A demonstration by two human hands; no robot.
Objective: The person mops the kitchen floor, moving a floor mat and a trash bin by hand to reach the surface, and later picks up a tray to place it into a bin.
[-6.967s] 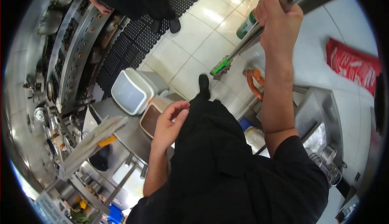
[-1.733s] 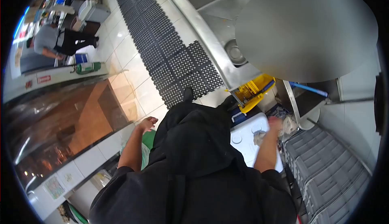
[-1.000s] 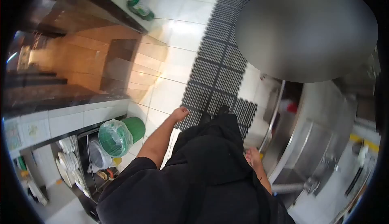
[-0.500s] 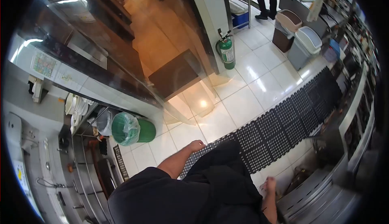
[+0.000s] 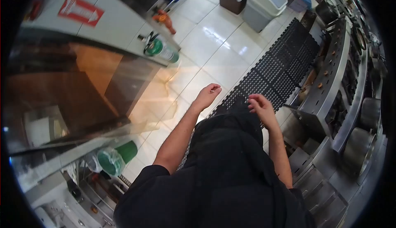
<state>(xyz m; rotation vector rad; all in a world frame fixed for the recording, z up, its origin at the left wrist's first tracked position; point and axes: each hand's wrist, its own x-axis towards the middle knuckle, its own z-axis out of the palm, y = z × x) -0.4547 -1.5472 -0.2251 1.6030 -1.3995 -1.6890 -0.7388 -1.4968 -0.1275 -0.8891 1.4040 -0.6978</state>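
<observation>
In the head view my left hand (image 5: 207,96) hangs in front of my body over the white floor tiles, its fingers loosely curled with a gap to the thumb. Nothing shows in it. My right hand (image 5: 262,107) is raised over the near part of the black perforated mat (image 5: 270,73). Its fingers are bent and apart, and no object is visible between them. Neither hand touches anything. Black clothing (image 5: 222,174) covers my torso and legs below the hands.
A metal cooking range (image 5: 330,92) runs along the right side. Ahead stand a grey bin (image 5: 260,11) and a brown bin (image 5: 232,1). A green cylinder (image 5: 163,50) stands by the wall at left, near a glass panel (image 5: 82,100). A lined green bin (image 5: 123,153) is lower left.
The view has moved forward and tilted, bringing the green cylinder, bins and range closer. Both hands have come up in front of me, the right one from low beside my body. Another person's legs have left view.
</observation>
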